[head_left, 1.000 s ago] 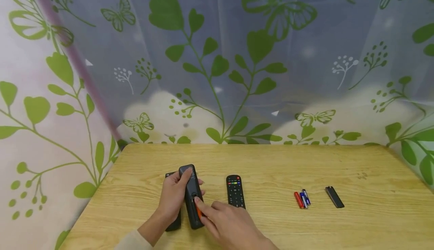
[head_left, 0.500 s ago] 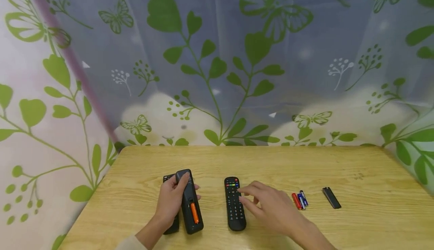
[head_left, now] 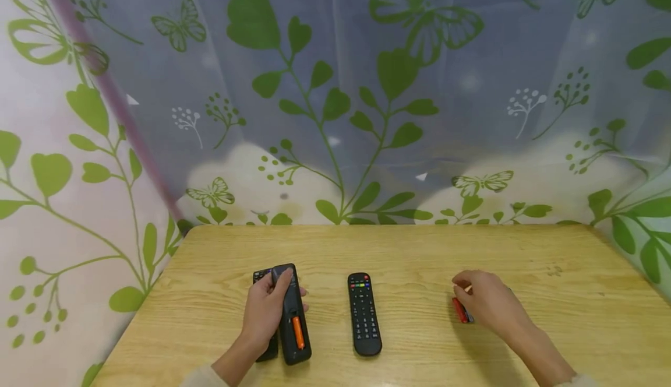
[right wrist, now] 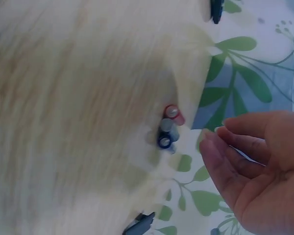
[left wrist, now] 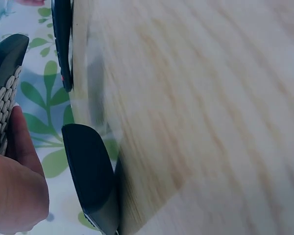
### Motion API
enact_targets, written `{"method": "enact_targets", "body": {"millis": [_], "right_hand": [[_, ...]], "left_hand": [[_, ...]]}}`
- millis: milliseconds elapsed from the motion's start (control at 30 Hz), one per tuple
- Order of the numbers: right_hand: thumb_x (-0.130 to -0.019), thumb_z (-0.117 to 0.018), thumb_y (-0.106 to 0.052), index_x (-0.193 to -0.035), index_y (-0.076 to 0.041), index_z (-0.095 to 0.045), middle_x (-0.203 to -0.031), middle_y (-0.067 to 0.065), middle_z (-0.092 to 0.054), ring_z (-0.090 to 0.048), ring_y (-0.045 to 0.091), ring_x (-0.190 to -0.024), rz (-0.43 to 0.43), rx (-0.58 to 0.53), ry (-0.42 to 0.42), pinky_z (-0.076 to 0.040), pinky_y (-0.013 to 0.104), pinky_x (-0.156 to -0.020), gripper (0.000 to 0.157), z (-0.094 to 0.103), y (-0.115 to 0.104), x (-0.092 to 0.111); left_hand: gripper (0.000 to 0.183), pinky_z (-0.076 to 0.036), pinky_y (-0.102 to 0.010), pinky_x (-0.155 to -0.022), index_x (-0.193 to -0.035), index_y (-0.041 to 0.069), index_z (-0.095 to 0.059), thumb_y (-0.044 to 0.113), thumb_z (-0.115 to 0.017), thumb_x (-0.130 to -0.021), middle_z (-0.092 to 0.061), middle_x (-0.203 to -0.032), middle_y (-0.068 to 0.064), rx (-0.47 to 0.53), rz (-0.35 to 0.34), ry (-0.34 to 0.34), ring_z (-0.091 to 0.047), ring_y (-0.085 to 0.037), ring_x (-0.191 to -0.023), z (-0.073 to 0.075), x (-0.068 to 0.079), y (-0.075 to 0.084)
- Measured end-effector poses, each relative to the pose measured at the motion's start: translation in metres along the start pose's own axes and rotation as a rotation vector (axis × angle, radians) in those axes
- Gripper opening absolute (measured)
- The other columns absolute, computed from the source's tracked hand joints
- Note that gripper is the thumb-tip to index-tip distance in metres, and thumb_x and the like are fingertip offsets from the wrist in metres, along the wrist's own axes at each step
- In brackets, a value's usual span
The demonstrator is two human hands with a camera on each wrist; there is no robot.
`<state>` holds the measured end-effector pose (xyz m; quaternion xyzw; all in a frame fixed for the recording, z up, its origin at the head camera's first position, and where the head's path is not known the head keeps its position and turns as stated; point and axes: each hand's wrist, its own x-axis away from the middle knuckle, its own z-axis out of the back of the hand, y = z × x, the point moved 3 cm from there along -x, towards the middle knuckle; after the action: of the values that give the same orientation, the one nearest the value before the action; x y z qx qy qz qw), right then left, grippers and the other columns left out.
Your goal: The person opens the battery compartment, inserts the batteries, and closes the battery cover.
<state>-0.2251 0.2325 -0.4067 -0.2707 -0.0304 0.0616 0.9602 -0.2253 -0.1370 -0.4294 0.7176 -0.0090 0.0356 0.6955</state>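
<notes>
- Head view: left hand (head_left: 260, 314) grips a black remote (head_left: 286, 324), thumb laid on its back, other fingertips showing past its far side.
- Nearer the person than that thumb, 1 orange battery (head_left: 298, 333) sits in the remote's open bay.
- Beneath the left hand, the lower remote (head_left: 269, 352) rests on the table (head_left: 419, 294), partly hidden.
- Right of the left hand, between the 2 hands, the middle remote (head_left: 364, 317) lies keys up.
- Right hand (head_left: 490, 302) hangs over 3 loose batteries (right wrist: 166, 126), 1 red; its fingers are loosely bent, thumb close to the fingertips.
- Right of those batteries, mostly behind the right hand, lies a black cover (right wrist: 139, 225).
- Beyond both hands hangs leaf-print cloth (head_left: 335, 107).
</notes>
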Motion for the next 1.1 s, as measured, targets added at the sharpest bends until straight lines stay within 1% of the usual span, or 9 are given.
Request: {"method": "enact_targets", "body": {"millis": [200,300,367,433,533,667,767,933,1100], "right_hand": [[-0.09,-0.064,-0.006,-0.11,0.006,-0.066,-0.095,0.011,-0.067,-0.063,0.019,-0.075,-0.021,0.029,-0.032,-0.051,0.032,-0.056,0.023,-0.007,0.005,-0.002],[-0.089,-0.065,-0.005,-0.09,0.001,-0.068,-0.074,0.006,-0.063,-0.055,0.016,-0.058,-0.015,0.063,-0.034,-0.044,0.03,-0.05,0.006,-0.012,0.003,-0.002],[-0.089,-0.065,-0.004,-0.084,-0.003,-0.067,-0.063,0.002,-0.058,-0.049,0.014,-0.051,-0.01,0.074,-0.035,-0.039,0.029,-0.047,0.005,-0.015,0.002,-0.001],[-0.089,-0.064,-0.004,-0.08,-0.006,-0.065,-0.055,-0.001,-0.051,-0.044,0.014,-0.047,-0.023,0.071,-0.047,-0.033,0.027,-0.046,0.009,-0.017,0.001,0.0],[-0.089,-0.063,-0.003,-0.084,-0.008,-0.067,-0.056,-0.002,-0.051,-0.045,0.014,-0.048,-0.021,0.084,-0.058,-0.035,0.028,-0.046,0.008,-0.019,0.0,0.0],[-0.09,-0.061,-0.002,-0.071,-0.01,-0.063,-0.052,-0.001,-0.049,-0.042,0.013,-0.047,-0.004,0.114,-0.084,-0.033,0.027,-0.045,0.021,-0.022,-0.001,-0.003],[-0.09,-0.059,-0.001,-0.07,-0.01,-0.061,-0.054,-0.001,-0.049,-0.042,0.012,-0.048,0.007,0.117,-0.094,-0.033,0.026,-0.044,0.022,-0.023,-0.002,-0.004],[-0.088,-0.059,0.0,-0.077,-0.007,-0.061,-0.057,-0.002,-0.051,-0.047,0.013,-0.051,0.009,0.114,-0.081,-0.037,0.028,-0.046,0.013,-0.023,-0.001,-0.004],[-0.087,-0.06,-0.001,-0.08,-0.006,-0.061,-0.059,-0.002,-0.053,-0.049,0.013,-0.052,0.004,0.071,-0.064,-0.04,0.03,-0.048,0.009,-0.023,0.001,-0.003]], "left_hand": [[0.056,-0.059,-0.042,-0.066,-0.12,-0.009,-0.049,0.042,-0.053,-0.098,-0.066,-0.092,-0.021,0.007,-0.006,-0.005,-0.068,-0.036,-0.071,0.002,0.001,-0.003],[0.055,-0.059,-0.041,-0.066,-0.12,-0.009,-0.05,0.042,-0.053,-0.097,-0.066,-0.091,-0.021,0.011,-0.013,-0.004,-0.068,-0.035,-0.07,0.001,0.001,-0.003],[0.055,-0.059,-0.042,-0.066,-0.12,-0.008,-0.05,0.042,-0.054,-0.097,-0.066,-0.091,-0.021,0.017,-0.017,-0.007,-0.069,-0.035,-0.07,0.001,0.002,-0.003],[0.056,-0.059,-0.042,-0.066,-0.12,-0.008,-0.05,0.042,-0.055,-0.096,-0.066,-0.091,-0.02,0.017,-0.022,-0.011,-0.069,-0.034,-0.07,0.0,0.002,-0.003],[0.057,-0.059,-0.042,-0.066,-0.121,-0.008,-0.049,0.043,-0.055,-0.096,-0.066,-0.091,-0.019,0.013,-0.025,-0.016,-0.069,-0.034,-0.07,-0.001,0.002,-0.003],[0.056,-0.059,-0.042,-0.066,-0.121,-0.009,-0.049,0.042,-0.054,-0.097,-0.066,-0.091,-0.02,0.014,-0.026,-0.017,-0.069,-0.034,-0.069,-0.001,0.002,-0.003],[0.055,-0.059,-0.042,-0.066,-0.121,-0.009,-0.05,0.041,-0.054,-0.097,-0.066,-0.091,-0.021,0.021,-0.025,-0.016,-0.069,-0.034,-0.069,-0.001,0.002,-0.003],[0.056,-0.059,-0.043,-0.066,-0.12,-0.009,-0.05,0.041,-0.055,-0.097,-0.066,-0.091,-0.022,0.024,-0.024,-0.021,-0.068,-0.036,-0.07,-0.002,0.003,-0.003],[0.057,-0.059,-0.043,-0.067,-0.121,-0.01,-0.049,0.041,-0.055,-0.096,-0.066,-0.091,-0.021,0.029,-0.021,-0.022,-0.068,-0.036,-0.07,-0.002,0.003,-0.003]]}}
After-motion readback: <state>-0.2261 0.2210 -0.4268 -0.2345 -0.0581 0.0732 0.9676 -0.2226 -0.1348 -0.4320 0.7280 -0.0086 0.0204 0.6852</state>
